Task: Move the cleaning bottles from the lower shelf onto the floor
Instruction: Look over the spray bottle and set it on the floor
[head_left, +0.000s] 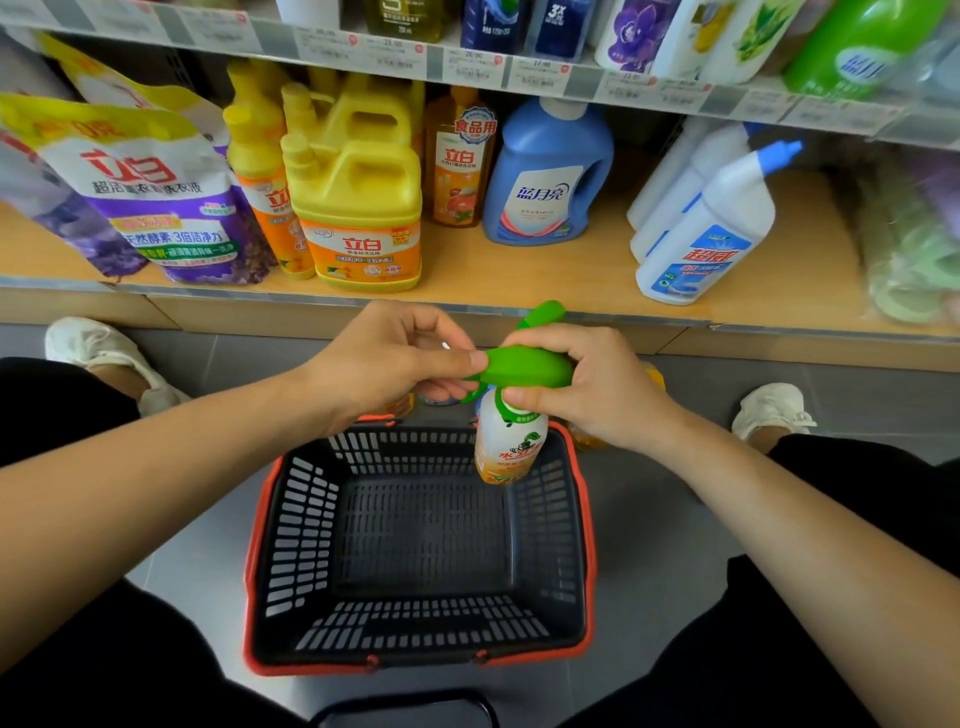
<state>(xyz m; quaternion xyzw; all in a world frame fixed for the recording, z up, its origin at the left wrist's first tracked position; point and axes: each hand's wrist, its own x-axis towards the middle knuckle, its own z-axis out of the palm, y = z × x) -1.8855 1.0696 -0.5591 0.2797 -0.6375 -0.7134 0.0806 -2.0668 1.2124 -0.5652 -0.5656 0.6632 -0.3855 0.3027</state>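
Head view: a spray bottle (508, 447) hangs over the black basket (291, 545) on the floor (675, 519). The right hand (597, 389) curls its fingers (540, 338) round the green top (524, 366); the left hand (384, 358) pinches the top's tip. On the lower shelf (519, 270) stand other bottles (548, 176).

White plastic spray bottle (509, 447): bright green trigger head, orange fruit print low on the label.
Black slotted plastic basket (306, 519): red-orange rim.
Square yellow plastic jug (358, 208): orange label, red characters on a white band.
Handled blue detergent bottle (545, 176): white cap, white label with a red wave.
Slim white cleaner bottle (711, 228): blue angled cap, blue-and-red label.
Soft refill pouch (156, 197): yellow top, white middle, purple lavender print.
Shelf board (519, 270): pale tan wood tone.
Floor (649, 545): plain grey tiles.
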